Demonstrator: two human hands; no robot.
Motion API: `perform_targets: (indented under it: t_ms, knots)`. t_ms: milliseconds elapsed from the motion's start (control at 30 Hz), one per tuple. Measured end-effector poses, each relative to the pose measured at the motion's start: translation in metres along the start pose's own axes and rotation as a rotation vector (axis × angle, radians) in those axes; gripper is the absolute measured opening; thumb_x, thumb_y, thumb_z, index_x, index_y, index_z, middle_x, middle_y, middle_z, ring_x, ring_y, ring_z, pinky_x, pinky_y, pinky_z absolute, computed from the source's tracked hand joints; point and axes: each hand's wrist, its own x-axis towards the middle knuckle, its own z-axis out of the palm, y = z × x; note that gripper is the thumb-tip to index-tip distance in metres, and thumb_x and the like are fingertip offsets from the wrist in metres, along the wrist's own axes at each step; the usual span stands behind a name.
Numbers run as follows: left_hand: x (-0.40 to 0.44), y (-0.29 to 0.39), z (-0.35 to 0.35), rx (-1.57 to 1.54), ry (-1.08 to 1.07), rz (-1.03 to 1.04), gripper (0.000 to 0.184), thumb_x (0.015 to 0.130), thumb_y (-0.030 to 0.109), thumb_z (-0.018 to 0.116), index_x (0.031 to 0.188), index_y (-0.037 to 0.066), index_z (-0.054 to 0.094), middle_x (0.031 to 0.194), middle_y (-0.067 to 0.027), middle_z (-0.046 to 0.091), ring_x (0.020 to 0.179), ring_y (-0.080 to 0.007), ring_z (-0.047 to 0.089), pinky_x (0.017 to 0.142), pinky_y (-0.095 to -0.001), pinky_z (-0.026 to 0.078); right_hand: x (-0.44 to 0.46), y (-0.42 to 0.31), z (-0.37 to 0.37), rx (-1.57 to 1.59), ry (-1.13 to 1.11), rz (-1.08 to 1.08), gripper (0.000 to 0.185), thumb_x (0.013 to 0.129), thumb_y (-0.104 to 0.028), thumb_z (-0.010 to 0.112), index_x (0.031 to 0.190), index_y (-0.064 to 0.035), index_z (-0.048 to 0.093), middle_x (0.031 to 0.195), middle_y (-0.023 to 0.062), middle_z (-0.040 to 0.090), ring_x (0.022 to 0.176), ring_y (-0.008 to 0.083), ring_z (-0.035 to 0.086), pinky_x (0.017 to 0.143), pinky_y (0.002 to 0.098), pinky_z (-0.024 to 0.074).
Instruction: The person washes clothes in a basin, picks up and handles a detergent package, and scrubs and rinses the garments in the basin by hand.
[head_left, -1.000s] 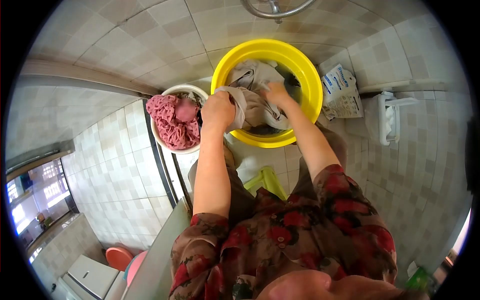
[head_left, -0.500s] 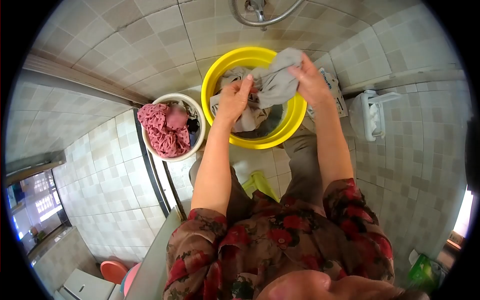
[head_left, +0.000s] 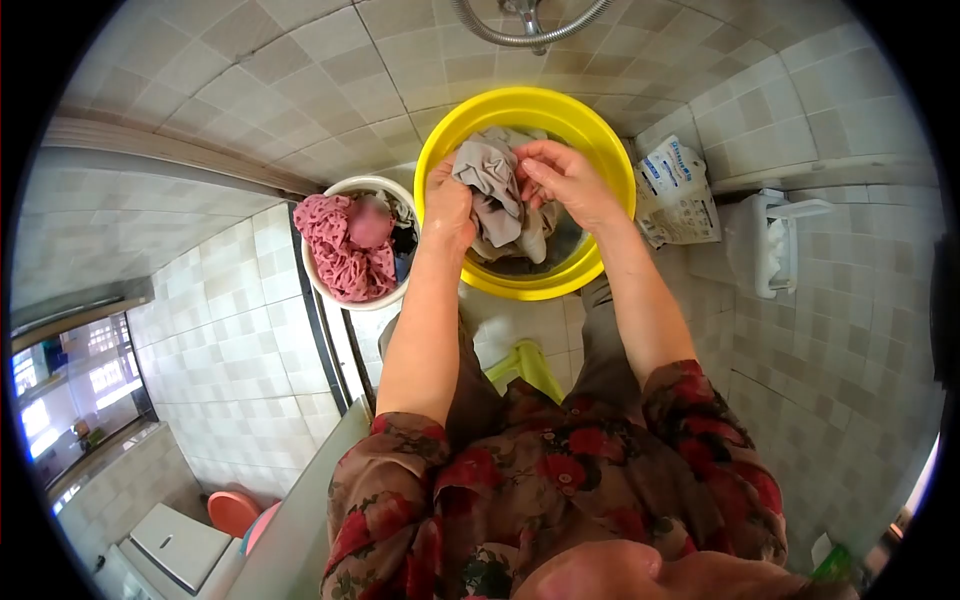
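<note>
**By a tiled wall point(head_left: 320, 105), grey cloth bunched over a tub**

Biggest of the vessels, the yellow tub point(head_left: 621, 180) stands near the wall. Just to its left is a white basin point(head_left: 372, 180), heaped with pink cloth point(head_left: 340, 255); to its right is a printed bag point(head_left: 678, 195). The grey cloth point(head_left: 487, 165) is crumpled within the tub's rim, its long axis running roughly from wall to person. Its folded top points to the wall, and its near end slants slightly right into other folds; where it stops cannot be told. The left hand point(head_left: 449, 205) grips its left side, fingers curled around it, tips hidden. The right hand point(head_left: 568, 180) is at its right edge, fingers bent leftward; whether they pinch it cannot be told.
</note>
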Motion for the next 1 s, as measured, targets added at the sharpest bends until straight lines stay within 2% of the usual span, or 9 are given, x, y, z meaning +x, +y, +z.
perform_targets:
  t_ms: [167,233,300,367,500,567,667,733,1000]
  knots:
    - [0.011,-0.006,-0.02,0.412,-0.025,0.118,0.02,0.091,0.011,0.052,0.102,-0.002,0.062,0.092,-0.0065,0.066,0.082,-0.0144,0.062,0.071,-0.0271,0.051,0.009,0.015,0.016,-0.487,0.091,-0.272,0.014,0.087,-0.008,0.059,0.099,-0.0015,0.06,0.085,0.0022,0.06,0.074,0.0064,0.055,0.062,0.0228,0.0463]
    - [0.01,-0.012,-0.018,0.41,0.033,0.195,0.03,0.097,0.02,0.049,0.085,-0.002,0.066,0.075,-0.0028,0.063,0.067,-0.0077,0.054,0.062,-0.0221,0.044,0.006,0.015,0.01,-0.493,0.091,-0.301,0.008,0.087,-0.007,0.058,0.093,-0.0011,0.06,0.08,0.0006,0.058,0.072,0.0056,0.053,0.063,0.0218,0.045]
    - [0.009,-0.008,-0.017,0.377,0.068,0.18,0.026,0.096,0.019,0.05,0.089,-0.001,0.065,0.078,-0.0032,0.064,0.066,-0.0101,0.056,0.064,-0.0235,0.046,0.008,0.01,0.001,-0.369,0.098,-0.197,0.008,0.087,-0.006,0.058,0.095,-0.0016,0.059,0.08,-0.0008,0.058,0.07,0.0058,0.051,0.064,0.0217,0.0444]
    - [0.012,-0.004,-0.025,0.112,0.125,-0.006,0.024,0.092,0.014,0.052,0.108,-0.001,0.059,0.099,-0.0089,0.065,0.086,-0.0184,0.063,0.079,-0.0308,0.051,0.01,0.008,-0.007,-0.381,0.128,-0.278,0.009,0.089,-0.008,0.056,0.097,-0.0031,0.058,0.083,-0.0025,0.057,0.074,0.004,0.05,0.068,0.0199,0.0427]
    - [0.014,0.014,-0.017,0.062,0.257,-0.206,0.038,0.094,0.031,0.049,0.117,0.001,0.054,0.112,-0.0109,0.06,0.103,-0.0237,0.058,0.087,-0.0383,0.049,0.007,0.008,-0.012,-0.145,0.219,-0.216,0.019,0.095,-0.018,0.05,0.105,-0.003,0.057,0.097,0.0005,0.058,0.094,0.0079,0.052,0.084,0.0215,0.0404]
    - [0.011,0.015,-0.013,0.156,0.126,-0.194,0.038,0.094,0.032,0.051,0.118,0.002,0.054,0.112,-0.0095,0.06,0.101,-0.0222,0.057,0.085,-0.0364,0.048,0.01,0.011,-0.004,0.443,0.246,-0.22,0.021,0.095,-0.016,0.049,0.107,0.0004,0.055,0.097,0.0012,0.056,0.091,0.0092,0.05,0.084,0.0237,0.0391]
    - [0.002,0.006,-0.007,0.469,-0.087,-0.067,0.03,0.092,0.029,0.055,0.11,0.004,0.059,0.097,-0.0033,0.061,0.086,-0.0147,0.056,0.074,-0.0285,0.046,0.009,0.006,-0.015,0.521,0.262,-0.292,0.023,0.095,-0.013,0.05,0.113,0.0007,0.055,0.111,0.0056,0.059,0.108,0.0149,0.053,0.097,0.0283,0.0384]
    - [0.003,0.0,-0.009,0.657,-0.177,0.051,0.02,0.089,0.021,0.061,0.1,0.005,0.065,0.084,0.002,0.063,0.072,-0.0057,0.054,0.063,-0.0208,0.042,0.008,0.002,-0.016,0.512,0.236,-0.287,0.023,0.094,-0.013,0.051,0.112,0.0007,0.055,0.11,0.0054,0.059,0.107,0.0143,0.053,0.096,0.0277,0.0388]
    - [0.007,0.024,-0.017,0.196,0.075,-0.157,0.02,0.088,0.023,0.062,0.095,0.005,0.068,0.091,-0.0047,0.068,0.08,-0.0135,0.063,0.07,-0.0271,0.049,0.018,0.009,-0.039,0.183,0.464,-0.268,0.015,0.089,-0.015,0.059,0.1,-0.0049,0.061,0.087,-0.003,0.058,0.082,0.0079,0.053,0.078,0.0224,0.0406]
